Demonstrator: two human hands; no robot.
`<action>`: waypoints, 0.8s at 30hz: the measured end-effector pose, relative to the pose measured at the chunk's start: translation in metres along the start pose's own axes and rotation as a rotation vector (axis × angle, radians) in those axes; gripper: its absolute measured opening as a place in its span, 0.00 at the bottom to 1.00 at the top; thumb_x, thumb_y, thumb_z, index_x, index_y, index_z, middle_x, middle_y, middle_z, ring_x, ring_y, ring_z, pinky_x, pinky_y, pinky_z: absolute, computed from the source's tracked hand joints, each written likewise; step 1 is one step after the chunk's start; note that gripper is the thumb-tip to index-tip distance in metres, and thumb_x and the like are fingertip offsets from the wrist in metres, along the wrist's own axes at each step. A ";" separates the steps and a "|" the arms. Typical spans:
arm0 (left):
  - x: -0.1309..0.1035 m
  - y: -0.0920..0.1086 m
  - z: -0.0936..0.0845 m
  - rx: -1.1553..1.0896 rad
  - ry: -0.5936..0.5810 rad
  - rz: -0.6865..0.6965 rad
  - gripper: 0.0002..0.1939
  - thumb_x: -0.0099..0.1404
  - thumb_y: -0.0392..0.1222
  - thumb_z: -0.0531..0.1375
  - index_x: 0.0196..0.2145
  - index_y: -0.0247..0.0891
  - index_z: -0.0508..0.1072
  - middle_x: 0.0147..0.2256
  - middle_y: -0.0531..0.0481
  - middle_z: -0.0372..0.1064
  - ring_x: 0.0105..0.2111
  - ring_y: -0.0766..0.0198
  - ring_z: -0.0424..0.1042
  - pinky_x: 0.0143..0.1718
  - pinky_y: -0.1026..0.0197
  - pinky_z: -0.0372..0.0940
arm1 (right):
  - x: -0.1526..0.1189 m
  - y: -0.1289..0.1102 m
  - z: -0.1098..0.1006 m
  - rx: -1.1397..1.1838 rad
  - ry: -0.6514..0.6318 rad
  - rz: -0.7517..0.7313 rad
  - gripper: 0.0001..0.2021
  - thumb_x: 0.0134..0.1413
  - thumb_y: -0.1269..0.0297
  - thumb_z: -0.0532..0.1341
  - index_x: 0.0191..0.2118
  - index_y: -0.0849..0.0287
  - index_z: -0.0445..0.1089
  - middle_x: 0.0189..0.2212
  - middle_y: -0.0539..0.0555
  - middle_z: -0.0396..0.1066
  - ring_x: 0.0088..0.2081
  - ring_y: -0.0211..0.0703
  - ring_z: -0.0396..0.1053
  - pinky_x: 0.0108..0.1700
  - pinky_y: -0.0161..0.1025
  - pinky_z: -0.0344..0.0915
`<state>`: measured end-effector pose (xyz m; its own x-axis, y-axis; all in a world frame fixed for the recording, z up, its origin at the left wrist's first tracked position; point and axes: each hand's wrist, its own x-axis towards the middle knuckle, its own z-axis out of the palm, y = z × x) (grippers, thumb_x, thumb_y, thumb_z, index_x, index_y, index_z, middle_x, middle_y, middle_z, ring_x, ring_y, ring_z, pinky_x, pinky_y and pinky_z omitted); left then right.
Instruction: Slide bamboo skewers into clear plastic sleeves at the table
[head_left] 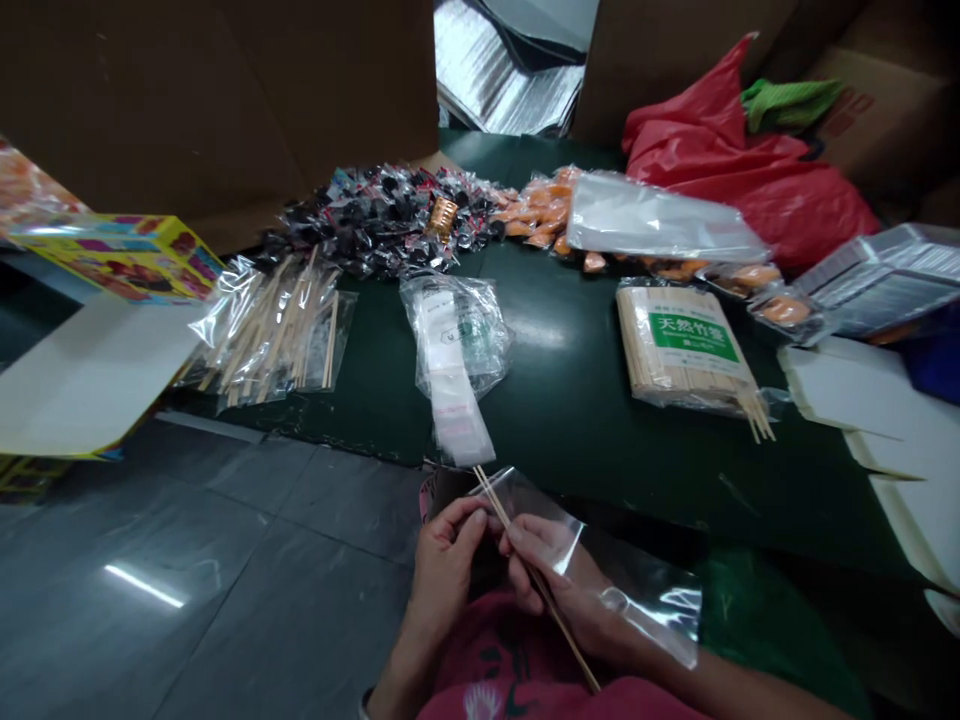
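Over my lap, at the table's front edge, my right hand [559,565] is closed on a pair of thin bamboo sticks [561,622], which slant from upper left to lower right. A long clear plastic bag [660,605] lies across that hand and forearm. My left hand [444,560] pinches with thumb and forefinger at the bag's near-left end, beside the sticks' upper tips; the exact grip is partly hidden. Just beyond the fingers, a strip of small clear bags [459,420] hangs from a crumpled clear package [480,325] on the dark green table [562,420].
Bagged sticks [270,330] lie at left, by a yellow box [124,255]. A labelled stick bundle [686,340] lies at right. Behind are black wrapped items [375,215], orange wrapped items [536,205], a stack of clear bags [660,215] and a red bag [780,190].
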<state>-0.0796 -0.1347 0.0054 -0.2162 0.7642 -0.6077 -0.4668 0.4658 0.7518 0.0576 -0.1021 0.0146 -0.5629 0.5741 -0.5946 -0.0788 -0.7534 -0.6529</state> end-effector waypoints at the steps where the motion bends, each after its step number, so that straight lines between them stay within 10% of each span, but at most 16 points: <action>1: 0.002 0.000 0.001 0.013 0.007 0.011 0.14 0.52 0.47 0.66 0.32 0.34 0.75 0.24 0.52 0.71 0.23 0.69 0.67 0.27 0.68 0.62 | 0.000 0.001 0.000 -0.003 -0.005 0.002 0.21 0.50 0.46 0.61 0.31 0.62 0.63 0.13 0.43 0.60 0.13 0.27 0.52 0.16 0.28 0.46; 24: 0.023 0.026 0.017 -0.079 0.073 0.104 0.14 0.51 0.43 0.67 0.34 0.33 0.75 0.23 0.52 0.73 0.23 0.70 0.70 0.28 0.70 0.65 | -0.011 -0.007 -0.022 -0.327 -0.109 -0.043 0.23 0.56 0.44 0.54 0.31 0.62 0.66 0.12 0.42 0.54 0.12 0.27 0.48 0.15 0.27 0.45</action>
<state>-0.0826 -0.0973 0.0149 -0.3277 0.7704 -0.5468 -0.5039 0.3470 0.7910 0.0821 -0.0958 0.0153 -0.6509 0.5522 -0.5209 0.1536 -0.5762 -0.8028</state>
